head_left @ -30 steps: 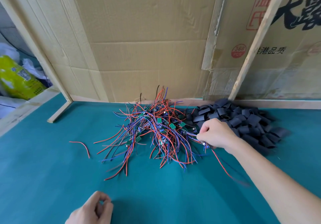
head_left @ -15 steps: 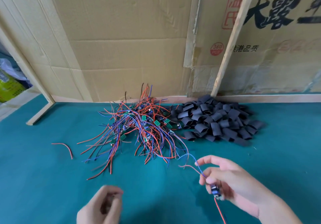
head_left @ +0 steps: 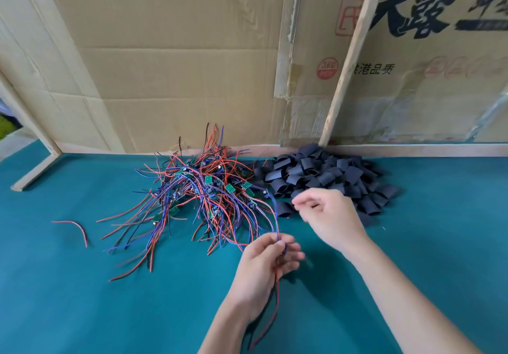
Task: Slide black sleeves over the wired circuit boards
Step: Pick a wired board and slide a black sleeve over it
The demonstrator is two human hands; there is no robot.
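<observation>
While the left hand (head_left: 261, 268) pinches a wired board (head_left: 284, 249), the right hand (head_left: 330, 216) hangs loosely curled

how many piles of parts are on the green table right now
2: a tangle of wired circuit boards at centre, and a heap of black sleeves to its right against the cardboard. One stray wire lies apart, left.

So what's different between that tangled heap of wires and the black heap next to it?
The wired circuit boards form a loose, spiky tangle of red, blue and black leads with small green boards; the black sleeves are short, flattened tubes, all one dark colour. The wire heap sprawls wide toward the left; the sleeve heap is compact, against the wooden rail on the right. Both lie on the green mat, touching where they meet.
</observation>
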